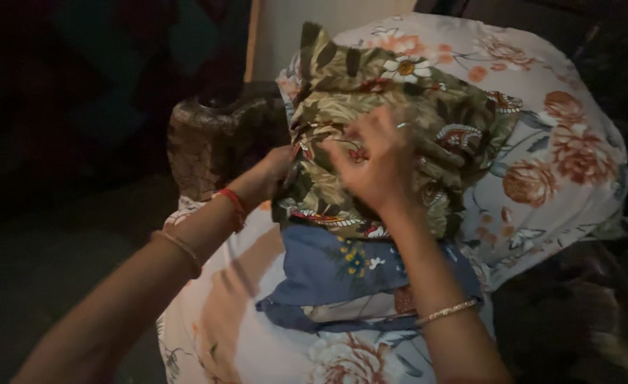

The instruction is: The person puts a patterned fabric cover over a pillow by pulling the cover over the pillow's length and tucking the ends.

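scene: dim room, head view looking down at a bed with a pale floral bedsheet (577, 142); far left is dark, nothing readable there
dark patterned bundle: brownish lump (211, 146) at left edge of the bed, just beside the left hand, kind unclear
left hand: left hand (275, 171) reaches in from lower left, red thread and a thin bangle on the wrist; fingers tucked at the left edge of the cloth, looks like a pinch on that edge, fingertips partly hidden so grip not certain
green leaf-print cloth: olive and cream garment (371, 92), folded or bunched, lying on the bedsheet mid-frame, top part toward the head of the bed, lower edge overlapping the blue cloth
right hand: right hand (374, 167) on top of the green cloth, back of hand up, fingers spread and pressing flat, slightly blurred; thin bangle on the forearm lower down
blue cloth: blue piece with small yellow flowers (349, 267) lies under the right forearm, touching the green cloth's lower edge
step in hand: judged as folding or smoothing the green cloth, left holding the edge, right flattening the top
next move calls for: likely a firm hold on the left edge and a flat sweep by the right, keeping the fold square
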